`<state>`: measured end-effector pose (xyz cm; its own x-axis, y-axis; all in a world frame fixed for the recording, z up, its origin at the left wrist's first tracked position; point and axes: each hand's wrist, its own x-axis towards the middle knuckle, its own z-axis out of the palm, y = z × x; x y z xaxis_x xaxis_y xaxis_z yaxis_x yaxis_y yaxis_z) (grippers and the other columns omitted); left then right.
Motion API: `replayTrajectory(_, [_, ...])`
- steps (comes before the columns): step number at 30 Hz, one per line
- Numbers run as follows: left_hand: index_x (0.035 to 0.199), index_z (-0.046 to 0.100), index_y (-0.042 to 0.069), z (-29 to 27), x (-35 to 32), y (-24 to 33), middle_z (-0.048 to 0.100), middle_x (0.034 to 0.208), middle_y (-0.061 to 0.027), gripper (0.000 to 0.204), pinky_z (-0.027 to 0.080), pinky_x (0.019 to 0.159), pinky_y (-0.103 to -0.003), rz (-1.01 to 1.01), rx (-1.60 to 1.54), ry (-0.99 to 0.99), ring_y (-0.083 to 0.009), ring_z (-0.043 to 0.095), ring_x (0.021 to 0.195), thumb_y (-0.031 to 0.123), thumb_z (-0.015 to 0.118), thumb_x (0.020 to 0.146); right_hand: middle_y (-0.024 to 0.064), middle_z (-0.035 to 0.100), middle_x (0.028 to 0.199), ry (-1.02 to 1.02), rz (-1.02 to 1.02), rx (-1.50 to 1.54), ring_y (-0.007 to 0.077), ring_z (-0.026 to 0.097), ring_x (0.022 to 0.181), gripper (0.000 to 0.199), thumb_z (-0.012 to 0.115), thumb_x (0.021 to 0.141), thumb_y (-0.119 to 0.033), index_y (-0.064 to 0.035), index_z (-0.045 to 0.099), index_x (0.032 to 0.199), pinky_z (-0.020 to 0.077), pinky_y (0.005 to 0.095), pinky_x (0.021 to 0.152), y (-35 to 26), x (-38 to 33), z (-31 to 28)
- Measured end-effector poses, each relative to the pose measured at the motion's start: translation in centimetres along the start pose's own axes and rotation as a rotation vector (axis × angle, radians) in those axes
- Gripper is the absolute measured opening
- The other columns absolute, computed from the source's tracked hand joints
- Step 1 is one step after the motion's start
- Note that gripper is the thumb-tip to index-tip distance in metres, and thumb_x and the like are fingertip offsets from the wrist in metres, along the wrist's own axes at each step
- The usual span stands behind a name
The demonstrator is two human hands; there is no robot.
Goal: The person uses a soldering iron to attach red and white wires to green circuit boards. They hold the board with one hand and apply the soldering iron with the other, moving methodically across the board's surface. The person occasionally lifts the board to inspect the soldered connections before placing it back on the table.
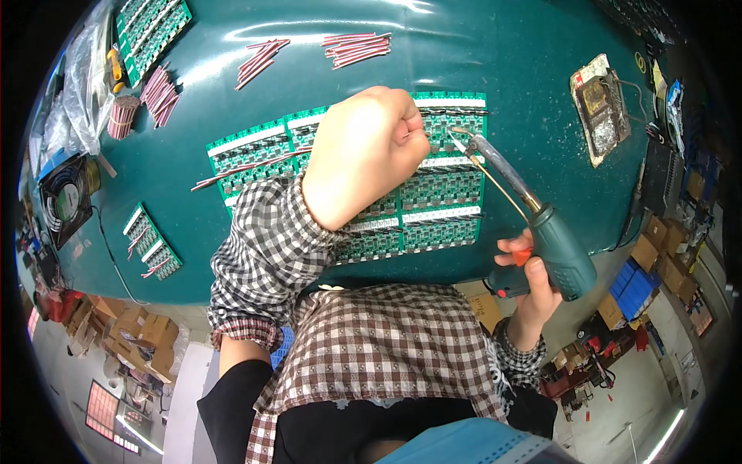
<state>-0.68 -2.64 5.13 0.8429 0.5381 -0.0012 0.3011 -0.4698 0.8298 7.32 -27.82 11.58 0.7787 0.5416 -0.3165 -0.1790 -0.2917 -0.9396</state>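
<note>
Fingers of right hand (533,290) wrapped around soldering gun (560,251).

Soldering gun (541,232): green pistol-shaped body with an orange trigger and a long metal barrel, lying on a slant, tip up and to the left, over the upper right of the board panel. A thin wire runs alongside the barrel to the tip.

Circuit board panel (440,193): a block of green boards with white strips, flat on the teal counter (502,93), partly hidden from view.

Red-brown wire lead (239,168): thin, lying across the panel's left boards, its end past the left edge.
</note>
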Motion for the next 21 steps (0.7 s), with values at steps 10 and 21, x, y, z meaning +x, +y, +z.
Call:
replayTrajectory(10, [0.067,0.056,0.005,0.01,0.11,0.11,0.057,0.062,-0.0090,0.007,0.050,0.058,-0.038,-0.019,0.010,-0.002,-0.0289,0.059,0.061,0.004,0.063,0.067,0.0187,0.064,0.093,0.004,0.044,-0.041,0.0297,0.067,0.083,0.047,0.062,0.087,-0.023,0.0117,0.053,0.117,0.0598,0.0341,0.064,-0.24,0.16,0.62])
replayTrajectory(21, [0.067,0.056,0.005,0.00,0.12,0.07,0.056,0.062,-0.0090,0.007,0.050,0.058,-0.038,-0.007,0.002,0.004,-0.0285,0.059,0.061,0.003,0.063,0.067,0.0195,0.065,0.099,-0.059,0.062,0.044,0.0286,0.067,0.092,0.041,0.066,0.085,-0.006,0.0094,0.053,0.121,0.0596,0.0374,0.074,-0.19,0.06,0.26])
